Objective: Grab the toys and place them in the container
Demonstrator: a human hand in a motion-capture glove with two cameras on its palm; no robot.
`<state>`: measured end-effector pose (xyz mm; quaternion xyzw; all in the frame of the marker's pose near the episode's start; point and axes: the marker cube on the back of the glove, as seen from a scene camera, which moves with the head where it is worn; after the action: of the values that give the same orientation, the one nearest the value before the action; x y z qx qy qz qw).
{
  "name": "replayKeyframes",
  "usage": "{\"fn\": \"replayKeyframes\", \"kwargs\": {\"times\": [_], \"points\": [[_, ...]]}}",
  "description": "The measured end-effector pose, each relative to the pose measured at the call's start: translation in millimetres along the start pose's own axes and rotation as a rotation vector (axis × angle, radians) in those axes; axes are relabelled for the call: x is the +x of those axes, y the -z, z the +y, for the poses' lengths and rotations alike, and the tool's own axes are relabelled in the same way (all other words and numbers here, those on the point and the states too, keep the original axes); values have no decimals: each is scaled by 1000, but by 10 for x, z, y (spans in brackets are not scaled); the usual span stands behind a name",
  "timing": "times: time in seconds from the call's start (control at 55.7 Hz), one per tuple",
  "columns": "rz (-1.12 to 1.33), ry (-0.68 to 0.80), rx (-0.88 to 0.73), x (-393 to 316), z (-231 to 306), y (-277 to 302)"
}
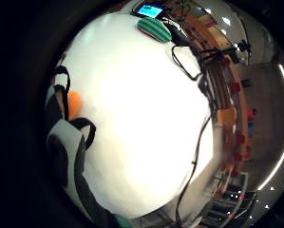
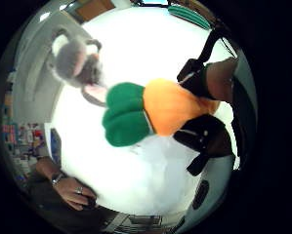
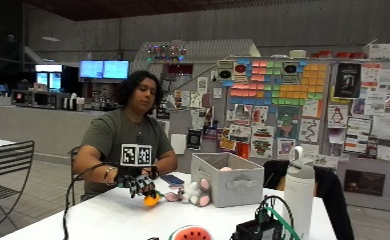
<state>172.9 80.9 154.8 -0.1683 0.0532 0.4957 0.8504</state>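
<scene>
My gloved right hand [image 3: 136, 183] grips a plush carrot [image 3: 152, 200] low over the white table [image 3: 108, 220], in front of the person. In the thumb side palm view its orange body [image 2: 172, 107] lies against the palm with fingers [image 2: 204, 136] curled round it, and its green top [image 2: 123, 119] sticks out. A grey, white and pink plush animal [image 3: 194, 192] [image 2: 77, 61] lies on the table against the grey fabric container [image 3: 229, 187]. Something pink [image 3: 226, 169] shows inside the container. A watermelon slice toy [image 3: 190, 233] [image 1: 154, 29] lies near the table's front edge.
A white bottle [image 3: 299, 187] stands beside the container. A black device with cables [image 3: 261, 230] sits at the front of the table. The person's bare left hand [image 2: 70, 187] rests at the table's edge. A metal chair [image 3: 5, 170] stands off to the side.
</scene>
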Motion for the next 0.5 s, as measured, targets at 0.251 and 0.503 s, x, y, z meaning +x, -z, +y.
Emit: {"fn": "replayKeyframes", "kwargs": {"times": [0.251, 0.503], "points": [[-247, 65, 337, -239, 141, 1118], [-424, 327, 649, -1486, -90, 2732]]}}
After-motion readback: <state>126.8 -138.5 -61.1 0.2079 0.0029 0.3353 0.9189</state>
